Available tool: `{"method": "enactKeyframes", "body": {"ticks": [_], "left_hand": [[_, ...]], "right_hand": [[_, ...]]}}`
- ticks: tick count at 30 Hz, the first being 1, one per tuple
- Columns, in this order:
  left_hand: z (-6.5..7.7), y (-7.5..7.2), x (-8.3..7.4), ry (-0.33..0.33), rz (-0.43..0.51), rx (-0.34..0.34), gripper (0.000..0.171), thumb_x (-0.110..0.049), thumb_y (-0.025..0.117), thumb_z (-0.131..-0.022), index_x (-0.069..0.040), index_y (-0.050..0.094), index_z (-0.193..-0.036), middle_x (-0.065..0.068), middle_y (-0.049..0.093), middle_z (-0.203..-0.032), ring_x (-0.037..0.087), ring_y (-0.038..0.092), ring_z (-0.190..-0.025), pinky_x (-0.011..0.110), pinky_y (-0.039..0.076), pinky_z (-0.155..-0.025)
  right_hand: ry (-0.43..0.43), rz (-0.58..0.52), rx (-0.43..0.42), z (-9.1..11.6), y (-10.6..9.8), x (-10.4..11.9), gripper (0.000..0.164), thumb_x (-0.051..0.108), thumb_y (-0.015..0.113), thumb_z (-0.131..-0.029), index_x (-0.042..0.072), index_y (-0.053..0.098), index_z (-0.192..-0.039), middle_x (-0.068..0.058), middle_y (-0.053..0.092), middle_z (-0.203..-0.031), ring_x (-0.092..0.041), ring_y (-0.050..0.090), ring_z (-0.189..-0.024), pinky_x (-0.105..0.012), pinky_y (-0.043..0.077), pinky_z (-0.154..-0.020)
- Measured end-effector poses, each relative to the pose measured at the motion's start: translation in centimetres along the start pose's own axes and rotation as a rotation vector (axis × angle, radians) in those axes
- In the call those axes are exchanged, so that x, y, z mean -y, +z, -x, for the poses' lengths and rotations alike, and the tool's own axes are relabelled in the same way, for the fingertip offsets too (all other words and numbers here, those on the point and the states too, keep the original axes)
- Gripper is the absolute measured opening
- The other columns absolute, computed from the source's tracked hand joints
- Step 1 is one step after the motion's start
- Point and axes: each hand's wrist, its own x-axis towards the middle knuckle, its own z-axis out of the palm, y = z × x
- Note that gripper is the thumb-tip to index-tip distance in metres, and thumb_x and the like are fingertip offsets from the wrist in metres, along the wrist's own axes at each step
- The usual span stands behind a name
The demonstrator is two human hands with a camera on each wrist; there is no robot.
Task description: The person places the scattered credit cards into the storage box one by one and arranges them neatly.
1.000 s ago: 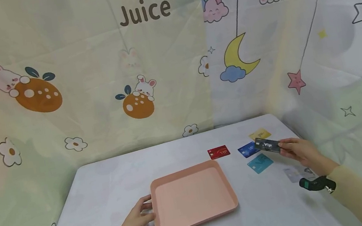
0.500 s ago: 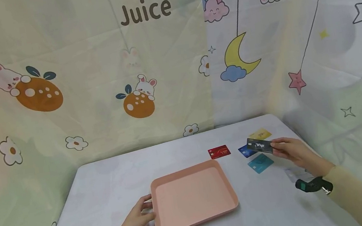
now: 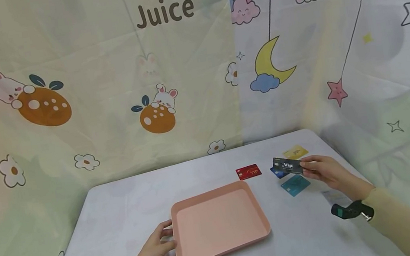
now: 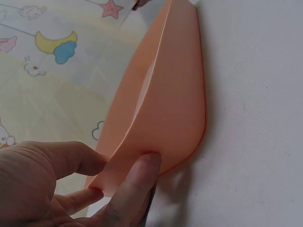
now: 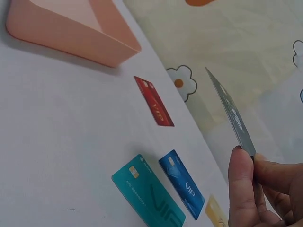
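My right hand [image 3: 323, 170] pinches a dark grey VIP card [image 3: 287, 165] by its right end, between thumb and fingers. The card is lifted above the table; the right wrist view sees it nearly edge-on. Beneath it lies a blue VIP card [image 5: 182, 183], partly covered in the head view. Around these are a teal card [image 3: 295, 185], a yellow card [image 3: 296, 152] and a red VIP card [image 3: 248, 171]. With its fingertips, my left hand [image 3: 155, 249] touches the left wall of a pink tray [image 3: 220, 224]. That contact also shows in the left wrist view.
A pale card [image 3: 332, 195] lies under the right forearm, mostly hidden. The white table [image 3: 129, 208] ends at a printed cloth backdrop [image 3: 102, 72] behind and on the right. A dark wrist strap [image 3: 352, 211] sits on the right wrist.
My right hand has carried the dark grey card leftward over the blue card, showing more of the yellow card. My left hand and the tray stay in place.
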Motion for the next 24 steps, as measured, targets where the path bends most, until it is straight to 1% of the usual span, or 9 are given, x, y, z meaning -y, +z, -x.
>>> {"method": "enactKeyframes", "body": {"ticks": [4, 10, 16, 20, 24], "left_hand": [[-0.1, 0.1, 0.0, -0.007, -0.006, -0.015, 0.076, -0.001, 0.068, -0.091, 0.000, 0.030, -0.157, 0.032, 0.044, -0.146, 0.024, 0.066, -0.102, 0.045, 0.064, -0.069], [-0.3, 0.2, -0.2, -0.016, -0.011, -0.025, 0.076, -0.001, 0.068, -0.091, 0.000, 0.030, -0.157, 0.032, 0.045, -0.146, 0.025, 0.066, -0.102, 0.046, 0.064, -0.069], [-0.2, 0.1, -0.3, -0.028, -0.017, -0.034, 0.077, -0.002, 0.069, -0.090, -0.001, 0.031, -0.157, 0.032, 0.044, -0.146, 0.024, 0.066, -0.101, 0.045, 0.064, -0.068], [-0.1, 0.1, -0.4, -0.026, -0.014, -0.023, 0.077, -0.003, 0.069, -0.090, -0.001, 0.030, -0.157, 0.032, 0.043, -0.147, 0.025, 0.066, -0.103, 0.045, 0.064, -0.068], [0.0, 0.2, -0.4, -0.023, -0.011, -0.022, 0.077, -0.003, 0.069, -0.090, -0.002, 0.031, -0.157, 0.031, 0.044, -0.147, 0.025, 0.066, -0.103, 0.045, 0.064, -0.069]], "right_hand": [[0.004, 0.031, -0.002, -0.1, 0.4, 0.0, 0.053, 0.012, 0.062, -0.104, -0.010, 0.038, -0.146, -0.008, 0.058, -0.106, -0.007, 0.070, -0.080, -0.023, 0.062, -0.080], [0.006, 0.046, -0.005, 0.1, 1.0, 0.4, 0.054, 0.013, 0.062, -0.103, -0.010, 0.039, -0.146, -0.012, 0.055, -0.111, -0.007, 0.070, -0.080, -0.022, 0.062, -0.080], [0.001, 0.048, 0.019, 0.1, 1.4, 0.5, 0.056, 0.012, 0.062, -0.103, -0.012, 0.037, -0.148, -0.015, 0.052, -0.116, -0.007, 0.069, -0.080, -0.022, 0.062, -0.080], [0.020, 0.036, -0.002, 0.2, 1.5, 0.5, 0.056, 0.013, 0.064, -0.103, -0.010, 0.039, -0.147, -0.014, 0.054, -0.113, -0.007, 0.070, -0.079, -0.021, 0.062, -0.079], [0.031, 0.018, -0.009, 0.4, 1.7, 0.5, 0.055, 0.013, 0.064, -0.103, -0.009, 0.040, -0.147, -0.010, 0.058, -0.106, -0.007, 0.070, -0.077, -0.021, 0.062, -0.077]]}}
